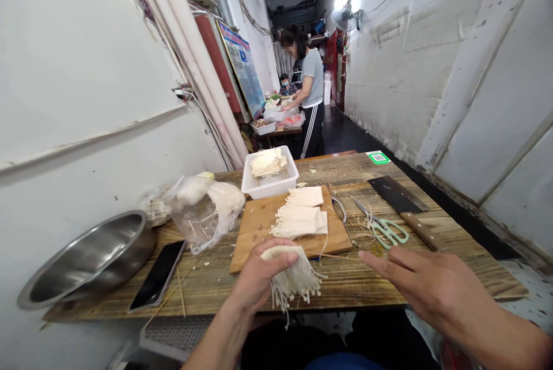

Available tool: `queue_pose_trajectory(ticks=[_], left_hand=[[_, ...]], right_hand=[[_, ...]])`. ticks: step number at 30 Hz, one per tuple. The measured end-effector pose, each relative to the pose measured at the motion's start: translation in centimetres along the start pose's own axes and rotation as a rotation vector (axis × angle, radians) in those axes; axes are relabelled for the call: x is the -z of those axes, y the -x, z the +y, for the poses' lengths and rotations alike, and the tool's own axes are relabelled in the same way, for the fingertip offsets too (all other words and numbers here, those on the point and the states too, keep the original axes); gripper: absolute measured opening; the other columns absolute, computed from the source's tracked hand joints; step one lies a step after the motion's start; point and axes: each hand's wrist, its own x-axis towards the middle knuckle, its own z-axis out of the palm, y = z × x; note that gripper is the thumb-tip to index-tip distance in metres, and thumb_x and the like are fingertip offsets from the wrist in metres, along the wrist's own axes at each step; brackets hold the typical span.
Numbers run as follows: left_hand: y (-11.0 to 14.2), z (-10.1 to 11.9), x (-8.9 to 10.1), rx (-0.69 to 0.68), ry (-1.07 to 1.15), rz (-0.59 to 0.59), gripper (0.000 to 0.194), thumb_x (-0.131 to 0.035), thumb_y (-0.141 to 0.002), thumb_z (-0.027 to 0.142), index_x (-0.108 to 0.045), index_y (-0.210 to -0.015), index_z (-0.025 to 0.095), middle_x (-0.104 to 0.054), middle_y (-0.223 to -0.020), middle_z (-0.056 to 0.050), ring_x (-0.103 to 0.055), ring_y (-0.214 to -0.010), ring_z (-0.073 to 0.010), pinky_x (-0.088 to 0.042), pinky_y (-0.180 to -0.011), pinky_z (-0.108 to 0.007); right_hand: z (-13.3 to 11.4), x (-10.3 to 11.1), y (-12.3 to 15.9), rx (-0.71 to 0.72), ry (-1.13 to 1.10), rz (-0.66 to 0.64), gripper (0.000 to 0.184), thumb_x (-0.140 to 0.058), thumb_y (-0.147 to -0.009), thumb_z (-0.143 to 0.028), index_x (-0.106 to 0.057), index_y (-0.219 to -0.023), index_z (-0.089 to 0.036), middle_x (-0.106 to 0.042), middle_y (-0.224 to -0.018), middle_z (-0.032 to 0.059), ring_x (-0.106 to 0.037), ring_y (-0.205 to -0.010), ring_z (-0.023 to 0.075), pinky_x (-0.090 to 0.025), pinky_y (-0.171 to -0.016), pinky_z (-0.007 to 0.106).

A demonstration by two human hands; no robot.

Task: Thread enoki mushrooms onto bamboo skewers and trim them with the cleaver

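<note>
My left hand point(253, 278) is closed round a bunch of enoki mushrooms point(298, 279), whose thin stems and caps hang down over the table's front edge. To the right, my right hand point(432, 286) is over the table with its index finger stretched out and no object visible in it. Near that fingertip are green-handled scissors point(387, 233) and thin wooden skewers point(345, 214). Flat bundles of enoki point(298, 220) lie on a wooden cutting board point(253, 226) just beyond my left hand. More enoki point(266, 162) rests in a white tray point(270, 190) behind the board.
A cleaver point(395, 192) lies at the right. On the left are a plastic bag of enoki point(207, 208), a phone point(158, 275) and a metal bowl point(86, 255) against the wall. Further back, a person point(311, 76) stands at another table, with a second person point(287, 87) beyond.
</note>
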Motion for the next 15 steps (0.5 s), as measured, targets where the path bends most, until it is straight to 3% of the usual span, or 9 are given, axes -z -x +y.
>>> queue_pose_trajectory(ticks=[10,15], left_hand=[[0.4,-0.1,-0.3,-0.017,-0.052,-0.086,0.033,-0.087,-0.049,0.028,-0.072,-0.074,0.013,-0.074,-0.073,-0.006,-0.062,-0.064,-0.0142,-0.046,-0.063,-0.023],[0.4,-0.1,-0.6,-0.030,-0.058,-0.045,0.032,-0.087,-0.048,0.028,-0.072,-0.073,0.014,-0.070,-0.066,-0.001,-0.058,-0.058,-0.0100,-0.044,-0.059,-0.020]], right_hand=[[-0.1,0.4,0.0,0.037,-0.039,-0.007,0.049,-0.036,-0.087,-0.005,-0.043,-0.133,-0.021,-0.055,-0.074,-0.0002,-0.052,-0.056,0.0128,-0.033,-0.048,0.027],[-0.4,1.2,-0.2,0.046,-0.005,-0.006,0.046,-0.032,-0.088,-0.003,-0.045,-0.129,-0.017,-0.057,-0.074,0.0013,-0.057,-0.055,0.0138,-0.036,-0.047,0.026]])
